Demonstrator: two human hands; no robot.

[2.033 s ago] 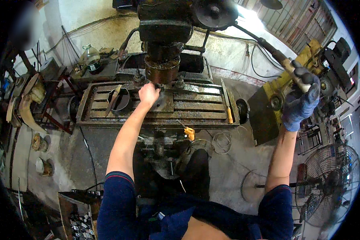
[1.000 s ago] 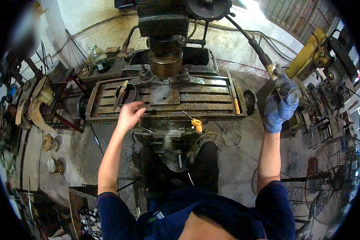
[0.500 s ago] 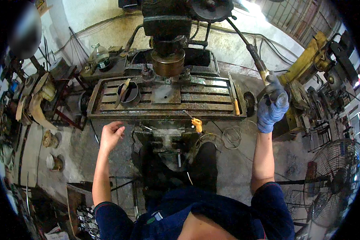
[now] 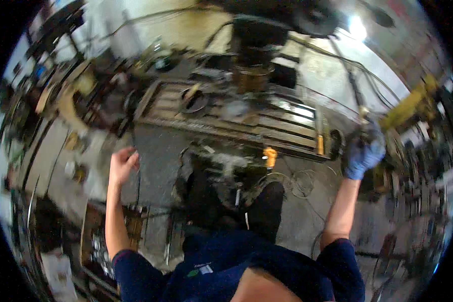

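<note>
My bare left hand (image 4: 124, 165) hangs in the air in front of the machine table's left end, fingers loosely curled and apart, with nothing visible in it. In a blue-grey glove, my right hand (image 4: 366, 153) closes around the lower end of a long lever handle (image 4: 355, 88) right of the machine; blur hides the finger detail. The slotted machine table (image 4: 282, 132) carries a dark metal pot (image 4: 194, 104) with a brush-like wooden handle (image 4: 191, 91) across it. Above the table stands the brassy spindle head (image 4: 253, 79).
A yellow-handled tool (image 4: 320, 145) lies at the table's right end. A yellow-orange nozzle-like piece (image 4: 270, 157) hangs at its front edge. Coiled hose (image 4: 303, 183) lies on the floor. A clear bottle (image 4: 162, 58) stands behind left, and a yellow machine arm (image 4: 410, 103) is far right.
The view has swung, so the machine sits further right and tilted. My left hand has drawn away from the table edge; my right hand stays at the lever.
</note>
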